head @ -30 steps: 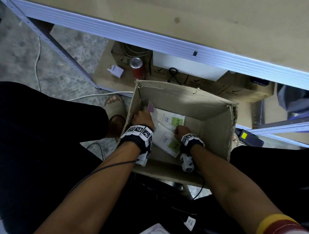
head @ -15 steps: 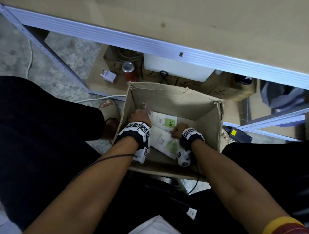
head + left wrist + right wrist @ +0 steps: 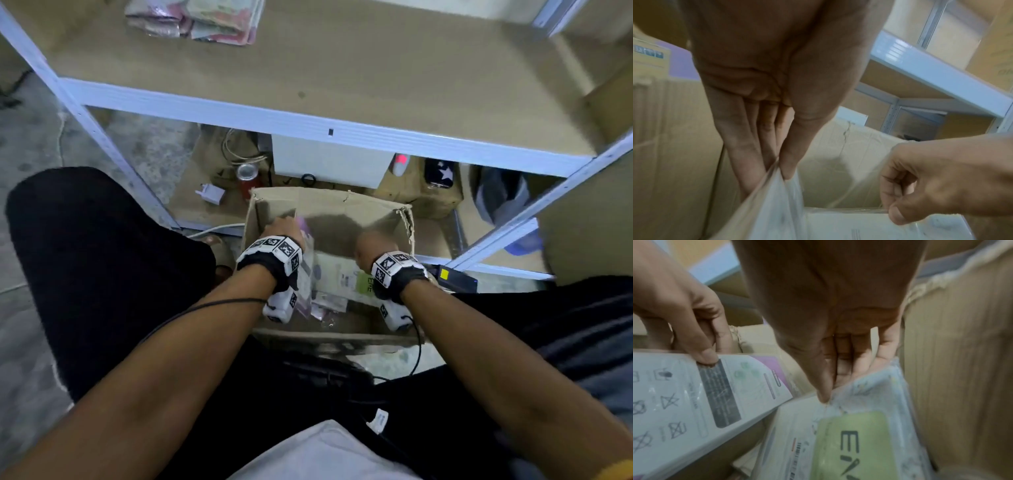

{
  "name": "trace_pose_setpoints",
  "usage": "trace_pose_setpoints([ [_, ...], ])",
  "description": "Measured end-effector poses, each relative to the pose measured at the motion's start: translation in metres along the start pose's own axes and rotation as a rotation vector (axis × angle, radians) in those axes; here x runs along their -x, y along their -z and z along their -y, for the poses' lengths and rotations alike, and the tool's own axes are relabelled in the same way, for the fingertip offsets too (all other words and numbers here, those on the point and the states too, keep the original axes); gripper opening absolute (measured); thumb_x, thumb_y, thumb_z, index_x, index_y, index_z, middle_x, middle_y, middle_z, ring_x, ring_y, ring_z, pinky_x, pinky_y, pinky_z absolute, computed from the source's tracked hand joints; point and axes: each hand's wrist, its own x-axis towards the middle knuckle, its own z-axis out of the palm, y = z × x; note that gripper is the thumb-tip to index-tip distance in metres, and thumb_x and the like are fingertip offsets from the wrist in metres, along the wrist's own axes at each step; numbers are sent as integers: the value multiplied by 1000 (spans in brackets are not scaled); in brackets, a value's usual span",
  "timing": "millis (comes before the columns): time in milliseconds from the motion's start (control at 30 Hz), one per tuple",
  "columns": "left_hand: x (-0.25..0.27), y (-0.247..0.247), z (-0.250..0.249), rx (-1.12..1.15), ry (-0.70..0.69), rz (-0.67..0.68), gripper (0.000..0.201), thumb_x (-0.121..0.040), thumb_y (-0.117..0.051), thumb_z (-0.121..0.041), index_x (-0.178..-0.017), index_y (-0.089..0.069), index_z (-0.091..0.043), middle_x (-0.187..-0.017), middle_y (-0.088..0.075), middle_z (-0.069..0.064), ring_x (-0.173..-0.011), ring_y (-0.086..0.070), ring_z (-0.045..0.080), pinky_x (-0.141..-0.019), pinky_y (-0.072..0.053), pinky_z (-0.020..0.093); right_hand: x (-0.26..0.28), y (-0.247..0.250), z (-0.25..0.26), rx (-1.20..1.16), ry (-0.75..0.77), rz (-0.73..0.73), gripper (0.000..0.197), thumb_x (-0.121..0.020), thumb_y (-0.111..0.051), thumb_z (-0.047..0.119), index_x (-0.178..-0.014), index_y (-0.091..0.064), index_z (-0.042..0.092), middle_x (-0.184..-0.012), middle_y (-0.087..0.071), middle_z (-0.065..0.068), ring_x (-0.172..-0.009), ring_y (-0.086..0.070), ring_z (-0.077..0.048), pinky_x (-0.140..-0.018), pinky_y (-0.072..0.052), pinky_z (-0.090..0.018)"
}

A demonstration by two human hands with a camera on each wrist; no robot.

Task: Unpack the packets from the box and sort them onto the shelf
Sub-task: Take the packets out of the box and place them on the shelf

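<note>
The shelf (image 3: 376, 68) spans the top of the head view, its board bare but for a small pile of packets (image 3: 195, 19) at the far left. Below its front rail, on the floor, stands the open box (image 3: 329, 209), between the person's knees. Both hands are inside it. The left hand (image 3: 284, 228) pinches the top edge of a purple packet (image 3: 701, 394), thumb against straight fingers, and holds it tilted against the box's left side. The right hand (image 3: 371, 243) pinches the clear wrap of a green packet (image 3: 855, 443) near the right wall; whether that packet is lifted or resting on the others is hard to tell. More packets lie flat beneath.
</note>
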Motion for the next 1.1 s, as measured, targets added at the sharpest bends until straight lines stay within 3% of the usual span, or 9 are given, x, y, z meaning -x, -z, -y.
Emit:
trace_pose_setpoints([
  [200, 31, 44, -1, -34, -92, -118, 39, -90, -65, -15, -126, -57, -1, -131, -60, 19, -123, -56, 36, -96, -47, 38, 35, 52, 0, 51, -11, -98, 31, -88, -53, 12, -117, -59, 3, -123, -58, -19, -111, -60, -40, -83, -52, -43],
  [300, 54, 74, -3, 2, -74, -136, 30, -86, -69, -14, -111, -62, 0, -127, -62, 20, -118, -59, 39, -94, -52, 41, 53, 81, -8, 9, 34, -114, 25, -86, -56, 8, -108, -66, 1, -112, -65, -18, -100, -65, -37, -81, -58, -40],
  [367, 69, 96, -8, 23, -101, -157, 25, -83, -74, -15, -100, -63, 1, -123, -63, 20, -113, -63, 38, -87, -55, 40, 66, 101, -13, -27, 40, -129, 18, -83, -58, 4, -96, -70, 2, -97, -67, -14, -87, -67, -32, -76, -60, -38],
  [467, 90, 127, -14, 28, -137, -195, 39, -79, -78, -17, -111, -65, 0, -119, -67, 17, -109, -67, 33, -83, -56, 37, 83, 130, -21, -39, 63, -191, 9, -82, -53, 5, -75, -58, 4, -84, -57, -14, -77, -60, -30, -65, -52, -32],
  [567, 112, 158, -17, 60, -211, -238, 17, -77, -76, -17, -76, -62, -8, -101, -73, 16, -98, -71, 30, -66, -50, 31, 100, 154, -31, -64, 76, -289, 17, -84, -50, 12, -72, -58, 4, -83, -61, -15, -80, -60, -34, -67, -52, -34],
  [633, 121, 177, -17, 73, -256, -257, 22, -77, -75, -15, -65, -57, -9, -94, -74, 16, -94, -72, 29, -65, -51, 33, 112, 168, -39, -95, 75, -363, 22, -85, -47, 16, -68, -56, 6, -82, -61, -16, -79, -58, -35, -67, -50, -34],
  [767, 134, 211, -15, 190, -325, -287, 17, -85, -71, -16, -73, -69, -5, -85, -72, 13, -73, -67, 26, -61, -55, 32, 133, 201, -51, -155, 83, -474, 23, -84, -52, 16, -79, -69, 2, -85, -71, -17, -80, -64, -35, -70, -55, -35],
  [900, 135, 241, -10, 358, -364, -365, 17, -86, -69, -12, -98, -74, -1, -99, -75, 16, -92, -73, 30, -85, -60, 43, 150, 231, -60, -239, 71, -549, 16, -83, -58, 12, -85, -74, 7, -90, -73, -11, -86, -66, -30, -69, -50, -29],
  [1100, 120, 264, -5, 628, -434, -401, 10, -85, -74, -7, -94, -72, -9, -102, -74, 13, -87, -73, 27, -82, -61, 37, 147, 253, -66, -389, 62, -605, 8, -88, -63, 14, -81, -68, 13, -86, -68, -2, -79, -59, -17, -70, -44, -27],
])
